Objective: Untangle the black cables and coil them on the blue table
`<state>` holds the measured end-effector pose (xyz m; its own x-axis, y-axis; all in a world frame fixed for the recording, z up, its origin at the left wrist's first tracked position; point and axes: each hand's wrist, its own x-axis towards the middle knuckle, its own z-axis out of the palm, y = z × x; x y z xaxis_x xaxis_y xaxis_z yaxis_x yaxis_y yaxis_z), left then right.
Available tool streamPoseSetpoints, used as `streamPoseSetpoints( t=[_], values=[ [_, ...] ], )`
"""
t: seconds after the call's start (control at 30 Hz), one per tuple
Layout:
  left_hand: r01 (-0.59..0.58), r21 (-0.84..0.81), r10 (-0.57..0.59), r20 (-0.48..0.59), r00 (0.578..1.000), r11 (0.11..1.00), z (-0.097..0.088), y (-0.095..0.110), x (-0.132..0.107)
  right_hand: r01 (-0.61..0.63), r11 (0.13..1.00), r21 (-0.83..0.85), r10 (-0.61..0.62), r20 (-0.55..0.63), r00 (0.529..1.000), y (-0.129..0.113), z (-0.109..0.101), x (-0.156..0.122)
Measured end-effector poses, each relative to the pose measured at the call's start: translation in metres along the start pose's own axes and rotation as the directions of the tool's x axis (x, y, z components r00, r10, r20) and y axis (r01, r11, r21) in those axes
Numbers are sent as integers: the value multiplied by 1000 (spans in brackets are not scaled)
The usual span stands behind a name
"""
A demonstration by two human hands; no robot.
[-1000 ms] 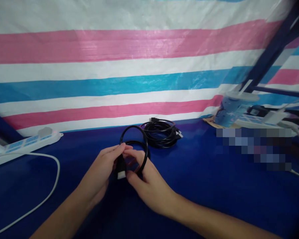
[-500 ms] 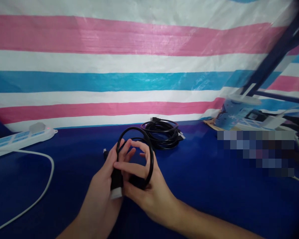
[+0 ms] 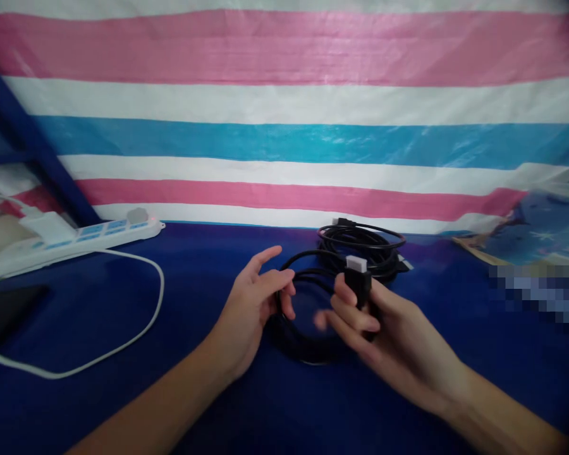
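Note:
My right hand (image 3: 389, 332) is closed round the black plug (image 3: 357, 278) of a black cable, its metal tip pointing up. The cable's loop (image 3: 303, 344) hangs down between my hands onto the blue table top (image 3: 180, 379). My left hand (image 3: 256, 303) pinches the loop's left side with thumb and fingers, the index finger stretched out. Just behind my hands lies a second coiled black cable (image 3: 365, 243) on the table.
A white power strip (image 3: 80, 237) with blue sockets lies at the far left, its white cord (image 3: 137, 328) curving across the table. A dark flat object (image 3: 7, 309) sits at the left edge. A striped pink, white and blue tarp (image 3: 284, 114) forms the back wall. A blue patterned item (image 3: 545, 227) lies at right.
The view has swung left. The plug has passed from my left hand to my right, now tip up, and my hands have drawn apart with the loop spread between them.

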<state>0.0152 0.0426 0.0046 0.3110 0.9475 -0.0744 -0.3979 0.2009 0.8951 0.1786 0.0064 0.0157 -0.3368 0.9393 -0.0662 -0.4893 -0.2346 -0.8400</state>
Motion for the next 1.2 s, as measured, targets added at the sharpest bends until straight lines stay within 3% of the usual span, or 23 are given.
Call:
streamPoseSetpoints(
  t=[0.07, 0.13, 0.2, 0.27, 0.33, 0.37, 0.47, 0.57, 0.67, 0.77, 0.83, 0.9, 0.97, 1.03, 1.1, 1.13, 1.2],
  values=[
    [-27, 200, -12, 191, 982, 979, -10, 5, 1, -148, 988, 40, 151, -63, 987, 0, 0, 0],
    [-38, 376, -97, 335, 937, 926, -13, 6, -1, -277, 961, 9, 276, -129, 953, 3, 1, 0],
    [-143, 536, -74, 363, 929, 832, -12, 3, -5, -365, 929, -61, 350, -176, 920, 9, 4, 0],
    [-270, 681, 34, 339, 940, 681, -8, -1, -9, -405, 908, -109, 373, -230, 899, 14, 7, 0],
    [-316, 765, 98, 318, 943, 561, -4, -3, -12, -424, 898, -121, 375, -298, 878, 18, 9, 1],
    [-311, 780, 100, 308, 946, 544, -3, -4, -13, -434, 893, -118, 379, -320, 868, 19, 9, 1],
    [-266, 754, 108, 254, 961, 601, -2, -3, -11, -409, 904, -127, 364, -276, 889, 19, 10, 1],
    [-180, 618, 199, 39, 979, 765, -6, 0, -5, -282, 947, -156, 256, -169, 952, 20, 13, 1],
    [-174, 490, 278, -148, 949, 854, -13, 3, 2, -198, 967, -159, 170, -172, 970, 22, 14, -1],
    [-160, 459, 235, -111, 966, 874, -16, 11, 5, -224, 959, -174, 190, -193, 963, 20, 10, -2],
    [-90, 461, 108, -12, 994, 883, -16, 16, 3, -237, 946, -220, 180, -249, 952, 12, 3, 0],
    [-28, 527, -21, 86, 996, 849, -15, 17, 0, -250, 917, -311, 163, -280, 946, 3, -7, 3],
    [-125, 711, 21, 154, 988, 692, -14, 13, -4, -272, 863, -425, 181, -242, 953, -3, -16, 5],
    [-341, 879, 164, 302, 939, 332, -13, 5, -8, -276, 795, -541, 210, -181, 961, -4, -21, 6],
    [-465, 884, 187, 467, 864, -56, -12, -5, -11, -265, 741, -617, 227, -141, 964, 2, -20, 4],
    [-482, 860, 146, 505, 851, -164, -11, -9, -12, -262, 730, -631, 239, -123, 963, 6, -18, 3],
    [-461, 859, 66, 485, 872, -220, -9, -14, -13, -257, 748, -612, 262, -84, 962, 16, -12, 0]
  ],
)
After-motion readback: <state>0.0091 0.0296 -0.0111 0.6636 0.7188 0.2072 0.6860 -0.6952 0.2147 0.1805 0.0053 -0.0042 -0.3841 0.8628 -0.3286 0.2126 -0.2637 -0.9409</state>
